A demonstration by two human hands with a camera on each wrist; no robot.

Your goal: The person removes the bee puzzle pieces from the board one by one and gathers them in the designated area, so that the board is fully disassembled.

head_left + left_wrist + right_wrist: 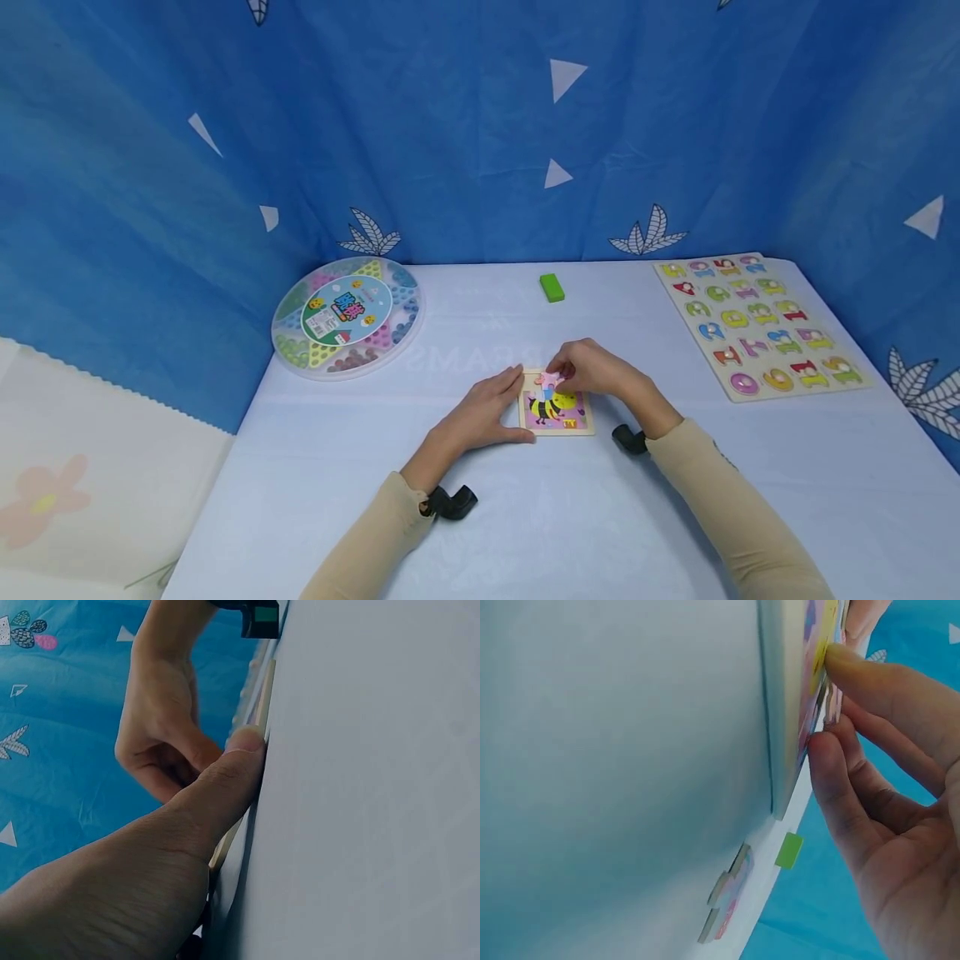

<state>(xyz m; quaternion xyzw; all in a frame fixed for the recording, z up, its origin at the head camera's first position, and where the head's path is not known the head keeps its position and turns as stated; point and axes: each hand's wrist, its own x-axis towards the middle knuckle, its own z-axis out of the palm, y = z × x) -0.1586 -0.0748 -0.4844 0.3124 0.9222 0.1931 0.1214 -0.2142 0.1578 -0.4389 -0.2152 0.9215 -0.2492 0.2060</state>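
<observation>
A small square jigsaw puzzle in a wooden tray (557, 432), with a bee picture, lies on the white table. My left hand (483, 412) holds its left side, the thumb at the near edge and the fingers at the far-left corner. In the left wrist view the left thumb (225, 772) lies against the tray's edge. My right hand (596, 371) pinches a pink and blue jigsaw piece (550, 382) over the tray's upper part. The right wrist view shows that piece (832, 705) between thumb and fingers, partly hidden. A loose jigsaw piece (727, 896) lies on the table beyond the tray.
A green block (552, 287) lies farther back on the table. At the back left is a round Chinese checkers box (347, 317); on the right, a number puzzle board (757, 325). Blue patterned cloth (480, 125) hangs behind.
</observation>
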